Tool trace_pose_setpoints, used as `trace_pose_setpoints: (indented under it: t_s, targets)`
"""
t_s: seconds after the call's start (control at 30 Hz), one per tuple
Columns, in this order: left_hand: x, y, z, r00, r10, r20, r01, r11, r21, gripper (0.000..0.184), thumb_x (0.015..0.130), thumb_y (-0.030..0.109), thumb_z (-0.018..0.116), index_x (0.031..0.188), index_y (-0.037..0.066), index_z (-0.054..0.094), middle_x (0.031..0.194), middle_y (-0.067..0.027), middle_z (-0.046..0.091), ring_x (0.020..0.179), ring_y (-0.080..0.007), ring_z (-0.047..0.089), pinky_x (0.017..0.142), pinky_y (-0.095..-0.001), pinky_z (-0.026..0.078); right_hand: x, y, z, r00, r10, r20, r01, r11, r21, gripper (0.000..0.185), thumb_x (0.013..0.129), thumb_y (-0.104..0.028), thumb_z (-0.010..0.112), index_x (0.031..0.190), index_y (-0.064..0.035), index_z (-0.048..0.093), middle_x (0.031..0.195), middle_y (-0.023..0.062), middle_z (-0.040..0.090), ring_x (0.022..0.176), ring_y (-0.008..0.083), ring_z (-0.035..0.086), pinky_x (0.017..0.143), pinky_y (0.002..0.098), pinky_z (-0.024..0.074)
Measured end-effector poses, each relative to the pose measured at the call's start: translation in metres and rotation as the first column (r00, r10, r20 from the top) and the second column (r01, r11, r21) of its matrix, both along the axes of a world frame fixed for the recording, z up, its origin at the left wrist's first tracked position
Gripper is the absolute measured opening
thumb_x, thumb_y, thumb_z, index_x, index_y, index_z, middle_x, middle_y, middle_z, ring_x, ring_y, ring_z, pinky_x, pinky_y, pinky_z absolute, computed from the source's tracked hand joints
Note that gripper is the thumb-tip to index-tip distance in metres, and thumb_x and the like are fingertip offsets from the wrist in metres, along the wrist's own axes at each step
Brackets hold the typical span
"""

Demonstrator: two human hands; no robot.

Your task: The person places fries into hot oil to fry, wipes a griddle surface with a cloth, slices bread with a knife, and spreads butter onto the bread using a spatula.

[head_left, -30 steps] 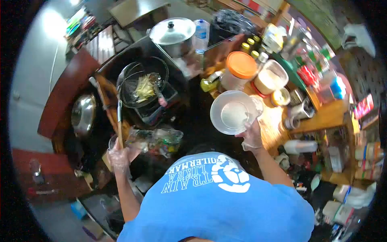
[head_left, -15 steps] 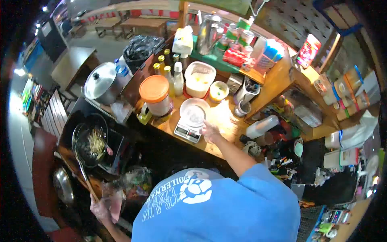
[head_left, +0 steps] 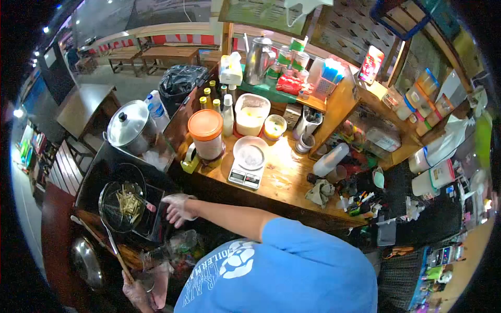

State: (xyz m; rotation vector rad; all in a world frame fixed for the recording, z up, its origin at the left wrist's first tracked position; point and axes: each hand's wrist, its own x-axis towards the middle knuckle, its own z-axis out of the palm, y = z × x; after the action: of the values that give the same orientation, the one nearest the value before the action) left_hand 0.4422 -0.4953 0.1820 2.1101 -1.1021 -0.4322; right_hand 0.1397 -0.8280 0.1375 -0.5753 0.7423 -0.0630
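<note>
At the lower left, my left hand [head_left: 136, 293], in a clear glove, is closed round the wooden handle [head_left: 119, 262] of the wire strainer [head_left: 112, 203]. Pale cut strips [head_left: 129, 205] lie in the strainer, over the dark pan on the stove [head_left: 152, 221]. A utensil with a pink handle [head_left: 150, 207] rests across them. My right hand [head_left: 180, 209], also gloved, is empty with its fingers apart, just right of the stove. The clear round bowl [head_left: 250, 153] sits on the white kitchen scale [head_left: 245, 177] on the wooden counter.
An orange-lidded tub [head_left: 205, 133], bottles [head_left: 228, 116] and a white container [head_left: 252, 113] stand behind the scale. A lidded pot [head_left: 133, 128] is behind the stove. A metal lid [head_left: 87, 262] lies at the left. Plastic bags [head_left: 185, 241] are near my body.
My right hand has put the bowl on the scale, let go and swung left to beside the stove. The view has turned right. My left hand still holds the strainer.
</note>
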Motion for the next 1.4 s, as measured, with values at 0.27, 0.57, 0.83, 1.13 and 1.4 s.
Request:
trace_pose_setpoints:
  t_s: [0.27,0.57,0.83,1.13,1.4]
  targets:
    - [0.009,-0.009,0.043,0.96,0.088,-0.267,-0.067,0.994,0.086,0.069,0.075,-0.004,0.054,0.143,-0.004,0.046,0.116,-0.0094,0.065,0.093,-0.0155,0.061,0.081,-0.025,0.05,0.077,0.021,0.016,0.993,0.1,-0.066,-0.102,0.994,-0.025,0.06,0.091,-0.049,0.051,0.116,0.0059,0.054,0.085,0.0121,0.063,0.061,0.0176,0.055,0.058,0.0379,0.0518]
    - [0.068,-0.018,0.009,0.957,-0.036,-0.288,-0.014,0.986,-0.168,0.071,0.078,-0.007,0.057,0.147,0.002,0.043,0.126,-0.0064,0.061,0.094,-0.0126,0.057,0.083,-0.0243,0.048,0.121,0.048,-0.008,0.979,0.179,0.099,-0.191,0.973,0.127,0.05,0.091,-0.045,0.054,0.105,0.0025,0.061,0.07,0.0026,0.058,0.052,0.01,0.049,0.045,0.0261,0.0375]
    - [0.069,-0.023,0.013,0.991,-0.067,-0.113,0.066,0.998,-0.016,0.07,0.075,-0.012,0.052,0.144,-0.003,0.045,0.128,-0.0129,0.061,0.108,-0.0177,0.058,0.093,-0.0263,0.044,0.103,0.052,0.038,0.996,0.019,-0.089,-0.024,0.998,-0.056,0.019,0.09,-0.027,0.058,0.075,-0.0149,0.056,0.061,-0.0036,0.054,0.045,0.0058,0.043,0.04,0.0252,0.0359]
    - [0.063,-0.004,0.028,0.909,-0.003,-0.417,-0.032,0.997,-0.077,0.07,0.075,-0.01,0.053,0.144,-0.003,0.044,0.126,-0.013,0.061,0.104,-0.0173,0.058,0.09,-0.0271,0.047,0.038,0.042,-0.015,0.946,-0.169,-0.276,0.11,0.969,-0.22,0.031,0.089,-0.026,0.063,0.106,0.0,0.065,0.086,0.0142,0.065,0.06,0.0205,0.056,0.051,0.0358,0.0525]
    - [0.048,-0.02,0.035,0.885,-0.002,-0.465,-0.034,0.997,-0.07,0.059,0.086,-0.006,0.062,0.143,0.003,0.049,0.085,0.0,0.047,0.069,-0.0109,0.043,0.061,-0.0285,0.037,0.058,0.003,-0.003,0.953,-0.228,-0.202,0.23,0.973,-0.013,0.047,0.095,-0.047,0.051,0.108,-0.0038,0.062,0.09,0.0121,0.064,0.067,0.0214,0.058,0.055,0.0395,0.054]
